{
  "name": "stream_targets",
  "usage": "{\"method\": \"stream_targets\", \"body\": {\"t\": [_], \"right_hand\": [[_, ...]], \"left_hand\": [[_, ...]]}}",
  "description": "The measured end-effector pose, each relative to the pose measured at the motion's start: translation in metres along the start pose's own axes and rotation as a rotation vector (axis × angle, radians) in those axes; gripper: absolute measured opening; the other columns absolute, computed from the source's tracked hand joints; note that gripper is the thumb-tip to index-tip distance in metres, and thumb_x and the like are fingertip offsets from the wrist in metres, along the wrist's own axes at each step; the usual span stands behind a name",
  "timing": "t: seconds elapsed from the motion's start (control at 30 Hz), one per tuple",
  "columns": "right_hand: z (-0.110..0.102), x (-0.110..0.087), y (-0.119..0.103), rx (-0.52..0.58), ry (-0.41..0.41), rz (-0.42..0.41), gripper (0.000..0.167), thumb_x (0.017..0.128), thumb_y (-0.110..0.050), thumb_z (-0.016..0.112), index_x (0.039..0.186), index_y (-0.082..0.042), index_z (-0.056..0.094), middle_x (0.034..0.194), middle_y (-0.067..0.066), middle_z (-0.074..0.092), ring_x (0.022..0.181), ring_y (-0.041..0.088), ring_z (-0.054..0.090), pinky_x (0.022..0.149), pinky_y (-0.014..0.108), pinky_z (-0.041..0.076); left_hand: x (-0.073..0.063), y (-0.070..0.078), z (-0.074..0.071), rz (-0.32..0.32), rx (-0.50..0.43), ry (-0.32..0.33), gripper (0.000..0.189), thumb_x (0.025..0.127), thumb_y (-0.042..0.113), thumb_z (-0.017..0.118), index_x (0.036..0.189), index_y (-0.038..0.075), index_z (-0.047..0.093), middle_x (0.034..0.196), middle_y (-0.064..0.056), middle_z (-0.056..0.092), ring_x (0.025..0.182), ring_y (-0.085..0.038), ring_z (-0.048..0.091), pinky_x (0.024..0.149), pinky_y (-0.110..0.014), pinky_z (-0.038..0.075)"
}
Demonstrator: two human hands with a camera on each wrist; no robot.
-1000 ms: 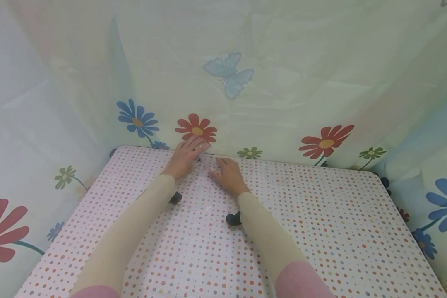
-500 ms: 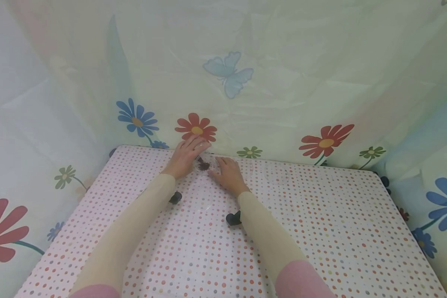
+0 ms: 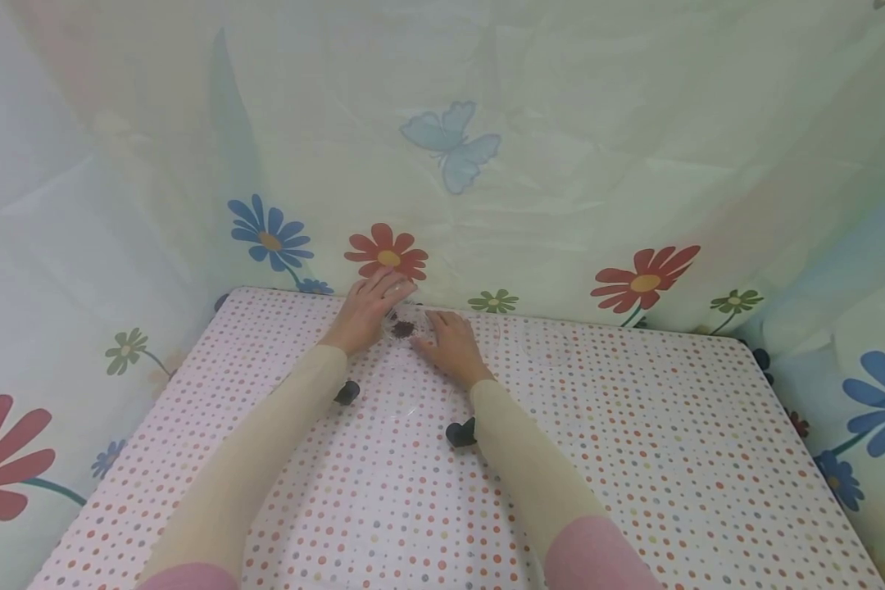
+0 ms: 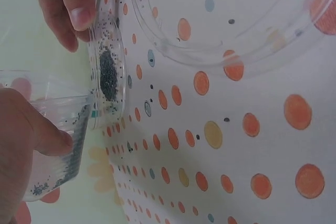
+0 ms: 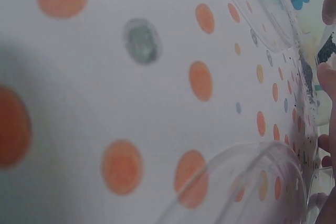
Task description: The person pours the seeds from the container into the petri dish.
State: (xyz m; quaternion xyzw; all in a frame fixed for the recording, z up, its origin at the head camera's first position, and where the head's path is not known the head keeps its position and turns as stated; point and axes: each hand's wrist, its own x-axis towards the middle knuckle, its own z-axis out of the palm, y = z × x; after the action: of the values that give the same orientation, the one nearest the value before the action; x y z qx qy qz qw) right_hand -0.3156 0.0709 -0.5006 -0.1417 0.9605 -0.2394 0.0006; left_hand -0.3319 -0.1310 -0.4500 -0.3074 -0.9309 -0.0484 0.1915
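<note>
Near the table's back edge, my left hand point(image 3: 369, 307) grips a clear ribbed plastic cup point(image 4: 63, 145) that is tilted over a clear shallow dish point(image 4: 123, 61). Small dark grains line the cup's lower side, and its lip is right at the dish rim. A dark pile of grains point(image 4: 108, 74) lies in the dish, with loose grains scattered round it. My right hand point(image 3: 453, 348) holds the dish's right edge, thumb and fingers spread about the rim. From the head view most of the cup is hidden behind the left hand.
The table has a dotted cloth point(image 3: 634, 426). Another clear round dish point(image 4: 170, 56) stands close in front of the hands, and a faint clear round outline point(image 3: 549, 344) shows to their right. A flower-printed curtain point(image 3: 546, 213) hangs right behind the table.
Dark grains have fallen from the cup into the dish and now form a pile there; the stream seen half a second ago has thinned. Both hands have barely moved.
</note>
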Motion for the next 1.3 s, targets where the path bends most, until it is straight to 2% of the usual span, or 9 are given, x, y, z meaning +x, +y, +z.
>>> {"method": "stream_targets", "body": {"t": [0.2,0.4,0.6,0.8,0.93,1.13,1.3], "right_hand": [[0.001,0.000,0.000,-0.007,-0.003,-0.001,0.072,0.093,-0.058,0.050,0.150,-0.016,0.035,0.154,0.007,0.038,0.146,0.026,0.028,0.123,0.049,0.014],[-0.001,0.000,0.000,0.000,0.003,-0.009,0.072,0.093,-0.057,0.051,0.150,-0.016,0.035,0.153,0.008,0.039,0.146,0.026,0.029,0.123,0.049,0.016],[0.000,0.002,0.000,-0.010,-0.004,-0.004,0.072,0.093,-0.058,0.049,0.151,-0.017,0.034,0.154,0.007,0.038,0.146,0.026,0.028,0.123,0.048,0.015],[0.000,0.002,0.001,-0.026,-0.019,0.010,0.073,0.093,-0.058,0.049,0.151,-0.017,0.033,0.155,0.007,0.036,0.147,0.027,0.026,0.123,0.050,0.014],[0.000,0.003,0.001,-0.053,-0.021,0.011,0.071,0.094,-0.057,0.049,0.151,-0.017,0.033,0.154,0.008,0.037,0.146,0.027,0.028,0.122,0.050,0.017],[-0.005,0.001,-0.005,-0.036,-0.051,0.013,0.071,0.094,-0.054,0.050,0.150,-0.014,0.034,0.154,0.010,0.037,0.146,0.030,0.029,0.121,0.052,0.020],[-0.008,0.003,-0.007,-0.050,-0.043,0.026,0.073,0.094,-0.055,0.049,0.152,-0.015,0.030,0.156,0.010,0.034,0.147,0.029,0.027,0.121,0.050,0.021]], "left_hand": [[0.000,-0.001,0.003,-0.019,-0.044,-0.005,0.083,0.076,-0.008,0.069,0.145,0.026,0.038,0.153,-0.002,0.036,0.147,-0.027,0.024,0.113,-0.055,0.034],[0.002,-0.002,0.003,-0.054,-0.142,0.042,0.084,0.071,-0.014,0.068,0.143,0.023,0.043,0.149,-0.002,0.041,0.146,-0.026,0.027,0.112,-0.055,0.035],[0.003,-0.005,0.005,-0.102,-0.222,0.052,0.090,0.067,-0.015,0.071,0.142,0.026,0.043,0.149,0.001,0.040,0.147,-0.021,0.025,0.112,-0.056,0.034],[0.003,-0.004,0.002,-0.117,-0.305,0.098,0.087,0.064,-0.016,0.071,0.138,0.023,0.047,0.150,0.000,0.039,0.145,-0.025,0.027,0.109,-0.057,0.037],[0.001,-0.005,0.001,-0.132,-0.296,0.103,0.087,0.067,-0.010,0.073,0.141,0.022,0.043,0.151,-0.002,0.038,0.144,-0.025,0.028,0.111,-0.056,0.036],[-0.004,-0.009,0.000,-0.169,-0.281,0.105,0.087,0.069,-0.008,0.072,0.144,0.022,0.040,0.150,-0.003,0.039,0.144,-0.023,0.029,0.112,-0.054,0.036],[-0.005,-0.011,0.000,-0.162,-0.271,0.100,0.089,0.069,-0.006,0.073,0.146,0.022,0.037,0.152,-0.004,0.037,0.145,-0.024,0.028,0.113,-0.053,0.035]]}}
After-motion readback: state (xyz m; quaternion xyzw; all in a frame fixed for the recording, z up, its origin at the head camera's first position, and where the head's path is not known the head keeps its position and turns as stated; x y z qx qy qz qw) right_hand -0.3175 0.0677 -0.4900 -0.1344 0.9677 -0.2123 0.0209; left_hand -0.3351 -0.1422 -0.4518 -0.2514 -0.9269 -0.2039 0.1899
